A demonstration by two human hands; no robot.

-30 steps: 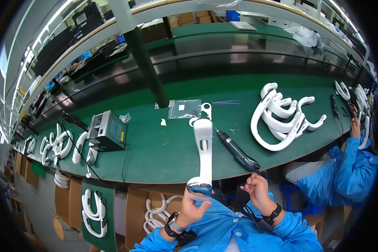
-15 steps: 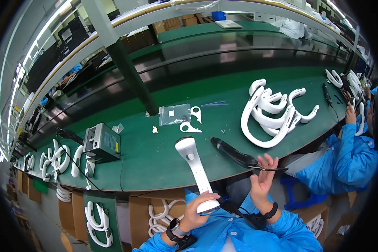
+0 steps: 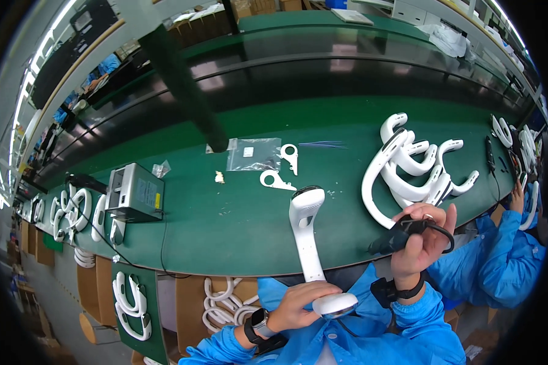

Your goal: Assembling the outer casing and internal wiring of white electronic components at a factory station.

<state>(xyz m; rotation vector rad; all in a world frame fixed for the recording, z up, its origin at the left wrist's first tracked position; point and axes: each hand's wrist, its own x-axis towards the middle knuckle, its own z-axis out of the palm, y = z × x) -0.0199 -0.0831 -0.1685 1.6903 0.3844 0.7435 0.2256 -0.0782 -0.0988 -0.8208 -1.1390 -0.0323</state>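
My left hand (image 3: pixel 298 305) is closed around the lower end of a white curved plastic housing (image 3: pixel 309 243). That housing stands up from my hand over the table's near edge, its dark-tipped far end above the green top. To the right, the fingers of my right hand (image 3: pixel 425 249) are bent around a black corded electric screwdriver (image 3: pixel 386 243). Its cable loops beside my fingers, and its body points left. Just beyond my right hand lies a pile of white curved housings (image 3: pixel 408 179).
On the green table (image 3: pixel 237 237) lie two white ring-ended pieces (image 3: pixel 276 180), a clear plastic bag (image 3: pixel 254 155) and blue tweezers (image 3: pixel 323 145). A grey box-shaped device (image 3: pixel 135 193) stands left. A co-worker's blue sleeve (image 3: pixel 511 249) is at the right. Boxes hold white parts (image 3: pixel 222 301) below.
My right hand has closed around the screwdriver, which was stretched over the table with its cord at my open fingers. The white housing has turned in my left hand. The view has shifted.
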